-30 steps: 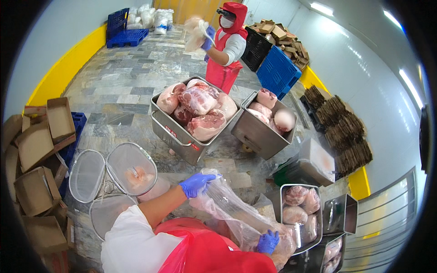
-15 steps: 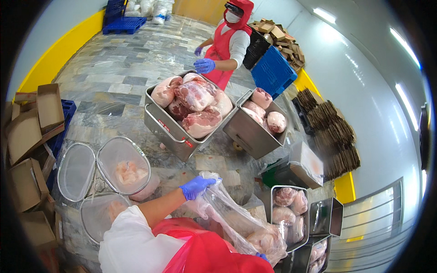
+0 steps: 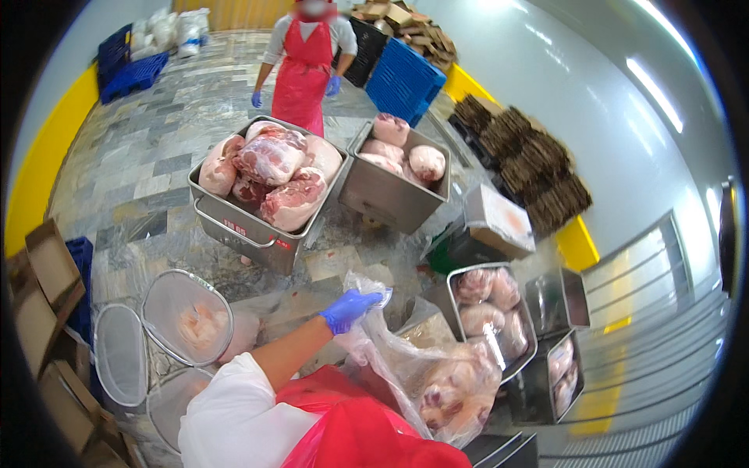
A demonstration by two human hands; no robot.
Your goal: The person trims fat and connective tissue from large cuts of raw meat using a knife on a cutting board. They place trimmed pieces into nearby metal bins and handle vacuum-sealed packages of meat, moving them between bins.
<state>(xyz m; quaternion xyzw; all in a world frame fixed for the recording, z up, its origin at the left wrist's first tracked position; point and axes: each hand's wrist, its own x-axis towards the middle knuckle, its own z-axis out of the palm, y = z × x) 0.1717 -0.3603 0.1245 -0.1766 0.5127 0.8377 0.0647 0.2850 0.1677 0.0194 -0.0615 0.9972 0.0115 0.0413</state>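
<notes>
My left hand (image 3: 349, 310), in a blue glove, grips the gathered upper end of a clear plastic bag (image 3: 382, 351). Pale and reddish meat pieces (image 3: 456, 390) fill the bag's lower part, which hangs at the right front of my red apron. A small white and blue spot shows at the bunched plastic by my fingers; I cannot make out what it is. My right hand is out of sight. Just right of the bag stands a steel tub (image 3: 534, 349) with several plastic-wrapped meat pieces (image 3: 481, 318).
Ahead are two steel carts, one (image 3: 242, 238) heaped with large raw cuts, the other (image 3: 390, 195) with smaller ones. A person (image 3: 300, 78) in a red apron stands behind them. Plastic-lined oval containers (image 3: 187, 316) and cardboard boxes (image 3: 55, 265) sit left; a white-topped box (image 3: 499, 214) right.
The view has shifted. The other person has stepped back from the cart and lowered both hands. My right hand, partly seen before at the bag's bottom, has gone from view. More of the bagged meat shows.
</notes>
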